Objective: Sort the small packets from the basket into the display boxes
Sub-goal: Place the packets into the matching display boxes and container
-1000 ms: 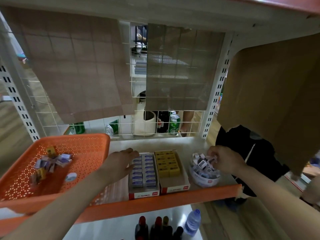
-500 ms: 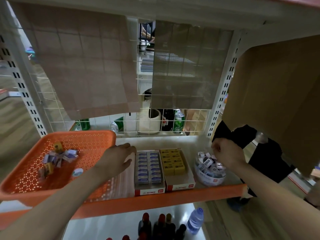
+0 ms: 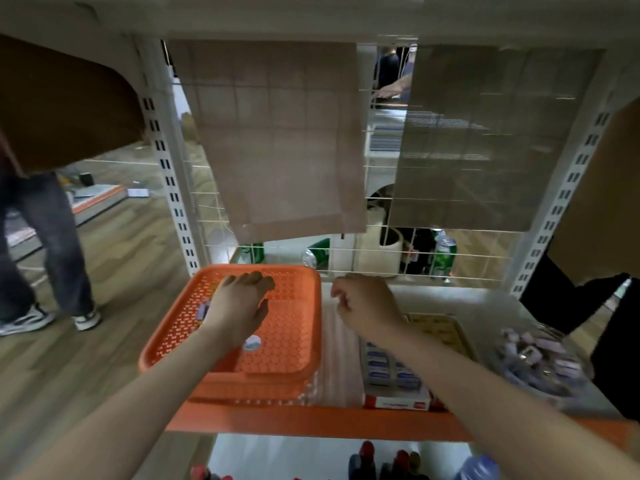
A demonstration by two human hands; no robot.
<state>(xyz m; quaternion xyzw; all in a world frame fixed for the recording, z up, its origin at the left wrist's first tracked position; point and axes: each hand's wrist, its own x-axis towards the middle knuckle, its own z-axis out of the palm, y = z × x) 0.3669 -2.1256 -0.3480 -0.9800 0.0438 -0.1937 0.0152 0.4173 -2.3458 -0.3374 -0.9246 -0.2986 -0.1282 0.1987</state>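
Observation:
The orange perforated basket (image 3: 311,306) sits at the left end of the shelf. My left hand (image 3: 239,306) is over its middle with the thumb spread and the fingers pointing down, covering most of the small packets (image 3: 202,310); a bit of purple shows at its left edge. My right hand (image 3: 367,306) hovers just right of the basket, fingers loosely curled, with nothing seen in it. Under my right forearm lie the display box of blue packets (image 3: 391,372) and the box of yellow packets (image 3: 440,329). A clear tub (image 3: 540,362) of purple-white packets stands further right.
The shelf has an orange front edge (image 3: 311,420) and a wire grid back (image 3: 381,251) hung with cardboard sheets. Green cans (image 3: 443,258) stand behind the grid. Bottles (image 3: 367,459) fill the shelf below. A person's legs (image 3: 52,237) stand on the floor at left.
The view has swung left. My left hand moved from beside the blue box into the basket over the packets. My right hand left the tub and came left towards the basket.

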